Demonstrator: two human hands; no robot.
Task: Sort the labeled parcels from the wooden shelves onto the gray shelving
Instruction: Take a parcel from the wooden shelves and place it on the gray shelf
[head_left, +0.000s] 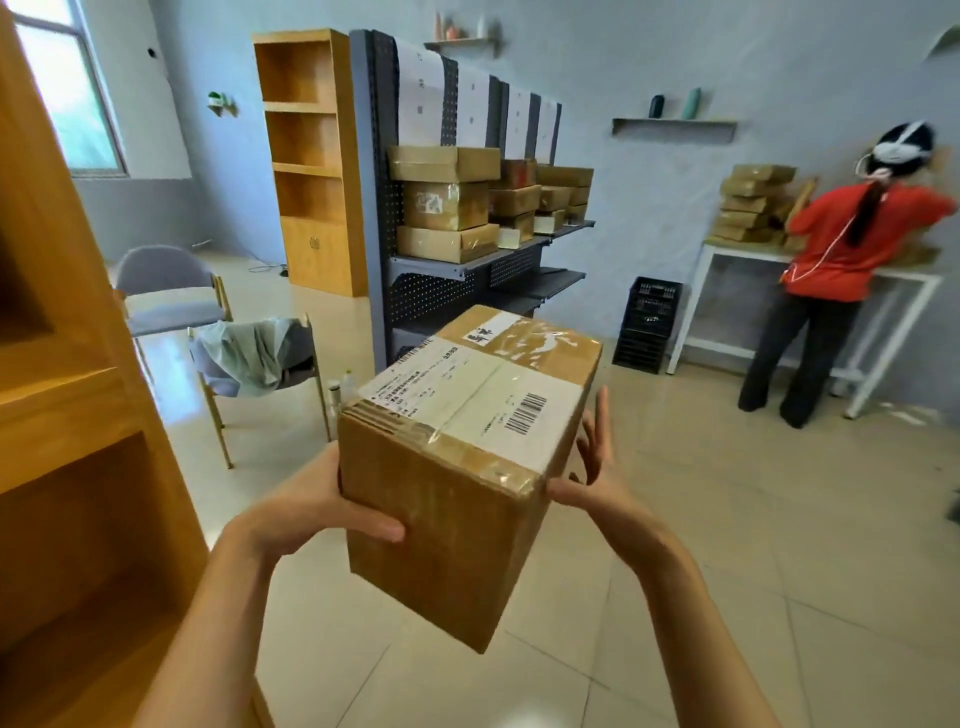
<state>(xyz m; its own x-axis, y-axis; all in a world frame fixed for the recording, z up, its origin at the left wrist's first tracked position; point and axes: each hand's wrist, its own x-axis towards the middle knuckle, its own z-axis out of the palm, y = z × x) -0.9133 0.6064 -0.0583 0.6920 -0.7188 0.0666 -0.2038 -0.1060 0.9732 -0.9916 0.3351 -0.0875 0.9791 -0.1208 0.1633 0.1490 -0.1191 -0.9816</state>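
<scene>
A brown cardboard parcel (457, 467) with a white shipping label and barcode on top is held up in front of me. My left hand (317, 506) grips its near left edge, thumb across the front face. My right hand (597, 478) presses the right side with the palm, fingers spread upward. Ahead stands the gray shelving (467, 265) with a pegboard back, its upper shelf stacked with several taped parcels (447, 205). The wooden shelves (67, 415) fill the left edge, close to me.
A second wooden bookcase (306, 156) stands behind the gray unit. Two chairs (171, 296) sit on the tiled floor at left, one draped with cloth. A black crate (647, 322) and a white table (810, 306) with boxes stand at right, where a person in red (841, 260) works.
</scene>
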